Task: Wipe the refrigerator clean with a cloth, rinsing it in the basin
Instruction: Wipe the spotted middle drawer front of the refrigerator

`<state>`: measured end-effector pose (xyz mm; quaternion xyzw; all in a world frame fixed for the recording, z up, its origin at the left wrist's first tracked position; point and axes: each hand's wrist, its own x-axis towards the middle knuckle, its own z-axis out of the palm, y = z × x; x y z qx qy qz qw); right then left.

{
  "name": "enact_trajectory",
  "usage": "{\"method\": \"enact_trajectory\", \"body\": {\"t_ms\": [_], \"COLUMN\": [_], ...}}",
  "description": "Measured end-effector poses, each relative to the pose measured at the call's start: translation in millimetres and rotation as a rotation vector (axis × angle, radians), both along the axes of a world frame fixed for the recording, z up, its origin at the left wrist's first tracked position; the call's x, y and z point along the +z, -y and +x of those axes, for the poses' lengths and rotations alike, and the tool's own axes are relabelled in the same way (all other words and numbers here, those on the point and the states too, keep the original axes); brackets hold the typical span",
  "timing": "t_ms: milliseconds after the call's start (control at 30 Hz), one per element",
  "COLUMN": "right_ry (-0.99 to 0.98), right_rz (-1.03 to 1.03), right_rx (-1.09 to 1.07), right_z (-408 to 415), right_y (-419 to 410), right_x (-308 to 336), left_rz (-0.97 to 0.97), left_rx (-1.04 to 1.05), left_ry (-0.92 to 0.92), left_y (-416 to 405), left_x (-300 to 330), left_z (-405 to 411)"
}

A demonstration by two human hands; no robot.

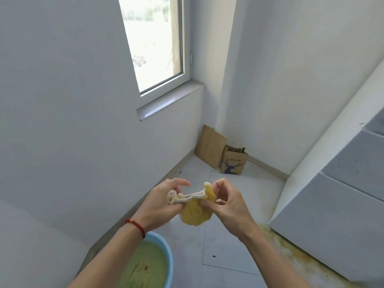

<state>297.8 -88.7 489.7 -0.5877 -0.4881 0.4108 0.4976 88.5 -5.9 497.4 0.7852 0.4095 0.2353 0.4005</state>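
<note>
Left hand (pixel 161 201) and right hand (pixel 225 201), fingers closed on opposite ends of a yellow cloth (pixel 194 213), stretch it taut. Blue basin (pixel 166 256) of greenish water lies below the cloth; grey refrigerator (pixel 336 204) stands to its right.

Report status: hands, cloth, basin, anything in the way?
Left hand and right hand both grip the yellow cloth, stretched between them. Round blue plastic basin of murky greenish water lower left. Grey refrigerator at right, path unobstructed.

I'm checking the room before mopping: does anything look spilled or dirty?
Yes: yellowish stains spread on the floor along the refrigerator base, and the basin water is murky green.
</note>
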Motion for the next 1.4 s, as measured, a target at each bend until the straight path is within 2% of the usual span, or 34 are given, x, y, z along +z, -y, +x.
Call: {"method": "enact_trajectory", "body": {"t_ms": [67, 133, 200, 300, 400, 500, 533, 600, 633, 733, 800, 867, 900, 967, 1067, 1233, 1400], "right_ry": [-0.122, -0.218, -0.255, -0.195, -0.169, -0.298, -0.333, -0.238, -0.203, -0.286, -0.337, -0.431, -0.493, -0.622, -0.706, -0.383, -0.280], "right_rz": [-0.004, -0.017, -0.035, -0.071, -0.032, 0.060, 0.049, -0.092, -0.150, -0.165, -0.168, -0.166, -0.160, -0.132, -0.111, -0.357, -0.358], "right_rx": [-0.017, -0.044, -0.084, -0.138, -0.232, -0.325, -0.285, -0.125, -0.105, -0.246, -0.301, -0.339, -0.374, -0.433, -0.436, -0.479, -0.702], "right_z": [42.8, 81.8, 137.3, 208.5, 265.9, 306.6, 317.1, 322.5, 325.1, 339.7, 348.4, 353.7, 356.2, 367.9, 383.9, 386.0, 386.0], "right_y": [25.6, 48.6, 79.5, 118.6, 153.8, 182.5, 190.3, 198.7, 203.2, 212.3, 215.6, 213.7, 212.3, 214.0, 224.3, 230.9, 220.1], "right_x": [7.1, 14.2, 19.0, 22.6, 29.3, 35.5, 36.0, 28.7, 23.4, 19.1, 21.9, 21.8, 19.8, 16.8, 13.5, -4.2, -20.9], "left_rz": [0.036, 0.017, -0.057, -0.247, -0.333, -0.479, -0.537, -0.634, -0.655, -0.667, -0.786, -1.038, -1.140, -1.239, -1.150, -0.969, -0.748], "left_rx": [-0.100, -0.190, -0.180, -0.128, -0.150, -0.235, -0.270, -0.294, -0.277, -0.077, 0.012, -0.044, -0.122, -0.287, -0.378, -0.290, -0.224], "left_ry": [-0.113, -0.113, -0.021, 0.074, 0.129, 0.283, 0.325, 0.352, 0.343, 0.364, 0.400, 0.350, 0.259, 0.095, 0.033, 0.062, 0.111], "left_y": [17.1, 36.4, 57.1, 78.3, 101.5, 121.5, 125.1, 126.6, 126.3, 116.4, 110.8, 113.5, 120.8, 139.0, 147.4, 131.1, 109.6], "left_x": [4.0, 9.5, 14.6, 25.3, 35.2, 48.5, 53.6, 59.7, 60.0, 53.7, 43.6, 30.3, 22.2, 5.3, -12.5, -18.4, -24.7], "left_z": [46.4, 90.6, 148.6, 209.8, 261.2, 312.5, 332.8, 360.3, 373.6, 408.6, 427.6, 440.1, 441.8, 445.2, 451.5, 471.0, 483.5]}}
